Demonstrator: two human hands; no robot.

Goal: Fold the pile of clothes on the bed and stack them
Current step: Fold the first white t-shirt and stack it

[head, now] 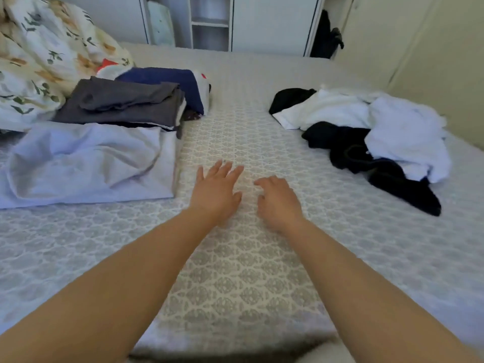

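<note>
My left hand (214,191) lies flat with fingers spread and my right hand (279,200) hangs loosely curled, both holding nothing, on the bare patterned strip of the bed (235,284) between two heaps. To my left sit the folded stack (123,104) of grey and navy pieces and a pale sheet (89,161); to my right lies the unfolded pile (366,134), rumpled white and black cloth reaching toward the bed's edge by the wall (432,61).
</note>
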